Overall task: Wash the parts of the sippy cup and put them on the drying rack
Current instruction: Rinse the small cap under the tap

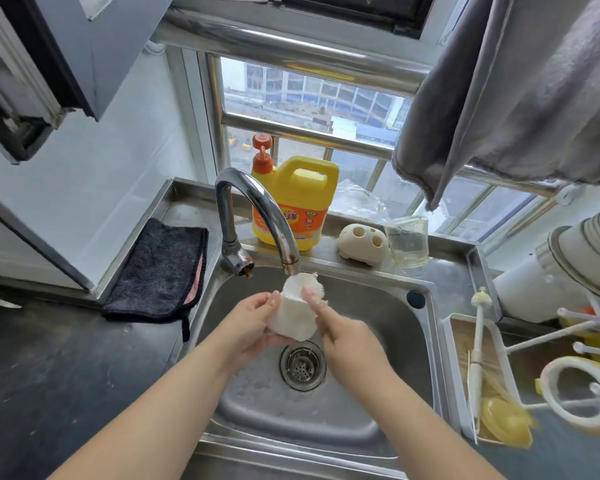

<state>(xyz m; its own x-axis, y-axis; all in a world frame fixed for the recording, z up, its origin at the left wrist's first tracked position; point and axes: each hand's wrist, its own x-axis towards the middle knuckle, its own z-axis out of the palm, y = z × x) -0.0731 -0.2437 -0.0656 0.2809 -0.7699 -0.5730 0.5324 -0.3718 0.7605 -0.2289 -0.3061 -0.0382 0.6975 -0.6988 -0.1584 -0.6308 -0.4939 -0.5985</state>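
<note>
Both hands over the steel sink, just under the faucet spout.

Left hand: fingers curled round a white cup part, cradling it from the left and below; thumb on its near-left side. The part sits above the drain, tilted, its frothy upper end touching the spout's mouth.

Right hand: forefinger straight, tip pressed on the white part's upper right; other fingers folded in, whether they hold anything I cannot tell.

Back edge of the desk: yellow detergent jug with orange pump, cream holder with holes, clear glass jar lying tilted.

Left of the sink: black cloth.

Right edge: white tray holding a bottle brush and yellow pieces; drying rack beside it, white pegs, blurred.
</note>
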